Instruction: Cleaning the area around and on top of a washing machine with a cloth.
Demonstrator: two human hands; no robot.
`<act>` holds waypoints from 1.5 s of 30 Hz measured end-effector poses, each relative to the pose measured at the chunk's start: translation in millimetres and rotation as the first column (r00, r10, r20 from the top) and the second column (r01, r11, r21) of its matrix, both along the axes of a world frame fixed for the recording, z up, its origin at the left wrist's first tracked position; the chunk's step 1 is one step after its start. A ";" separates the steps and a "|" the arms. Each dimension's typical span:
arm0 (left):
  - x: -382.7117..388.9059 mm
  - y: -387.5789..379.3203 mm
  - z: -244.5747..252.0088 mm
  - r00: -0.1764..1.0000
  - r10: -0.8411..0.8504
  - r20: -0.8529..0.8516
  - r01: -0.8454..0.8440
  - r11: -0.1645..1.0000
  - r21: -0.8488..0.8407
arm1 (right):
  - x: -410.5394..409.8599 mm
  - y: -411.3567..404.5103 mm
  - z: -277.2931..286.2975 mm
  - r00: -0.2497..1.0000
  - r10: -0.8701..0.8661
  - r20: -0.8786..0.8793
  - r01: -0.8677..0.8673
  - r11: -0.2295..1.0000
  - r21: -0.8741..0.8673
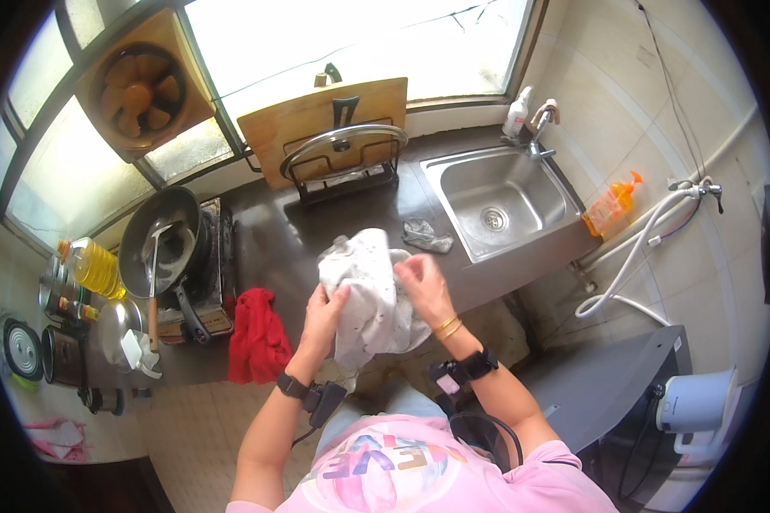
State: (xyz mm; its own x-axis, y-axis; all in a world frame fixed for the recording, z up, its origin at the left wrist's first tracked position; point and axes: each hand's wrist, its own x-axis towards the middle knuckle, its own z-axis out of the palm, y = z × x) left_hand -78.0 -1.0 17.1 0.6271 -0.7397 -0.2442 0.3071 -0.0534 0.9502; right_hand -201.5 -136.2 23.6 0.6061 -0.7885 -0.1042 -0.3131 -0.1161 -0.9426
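Note:
A crumpled white cloth (369, 301) with dark specks hangs over the counter's front edge. My left hand (324, 317) grips its left side, thumb on top. At the cloth's right side is my right hand (423, 285), its fingers curled and blurred by motion. Whether those fingers pinch the fabric cannot be made out. A small grey rag (427, 235) lies crumpled on the dark countertop (276, 237), between the cloth and the sink. To the left, a red cloth (256, 336) drapes over the counter's front edge.
The steel sink (446, 192) with its tap (539, 138) is at right, beside an orange pump bottle (613, 204). A wok (189, 256) holding a spatula (154, 269) sits on the stove at left, near an oil bottle (96, 269). A rack behind holds a cutting board (260, 138) and glass lid (317, 141).

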 end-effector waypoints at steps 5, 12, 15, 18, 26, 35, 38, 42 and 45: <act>-19.7 -16.7 -13.3 0.869 -0.470 0.154 0.482 0.875 -0.048 | -13.1 27.7 -17.4 0.950 0.135 0.281 -0.167 0.981 0.094; -39.3 -26.1 18.1 0.743 -0.445 0.499 0.502 0.864 0.023 | -35.7 7.7 -11.0 0.966 0.035 0.257 0.001 0.990 -0.139; -31.4 -20.7 4.1 0.388 -0.073 0.919 0.309 0.950 -0.055 | -47.8 -10.6 5.0 0.950 -0.112 0.290 0.118 0.993 -0.006; -13.1 -14.1 -31.0 0.231 0.090 0.969 0.078 0.991 -0.111 | -57.1 -21.9 27.1 0.920 -0.160 0.359 0.188 0.981 -0.045; 1.6 -68.3 -81.1 0.287 -0.247 0.926 0.129 0.967 0.218 | -73.8 -32.6 73.1 0.884 -0.193 0.427 0.190 0.981 0.051; 75.0 -113.8 88.8 0.763 -0.085 0.641 0.212 0.970 -0.123 | -109.5 -93.9 124.8 0.885 -0.152 0.440 0.218 0.970 -0.105; 85.0 -116.2 130.0 0.759 -0.060 0.648 0.226 0.958 -0.175 | -104.1 -102.4 142.4 0.969 -0.180 0.169 0.243 0.804 -0.543; 87.3 -98.2 179.7 0.749 -0.104 0.655 0.266 0.952 -0.153 | -91.7 -103.3 161.9 0.983 -0.169 -0.067 0.065 0.673 -0.737; 105.0 -92.6 183.5 0.748 -0.115 0.654 0.282 0.946 -0.157 | -74.6 -103.8 157.0 0.910 -0.222 -0.351 -0.152 0.608 -0.779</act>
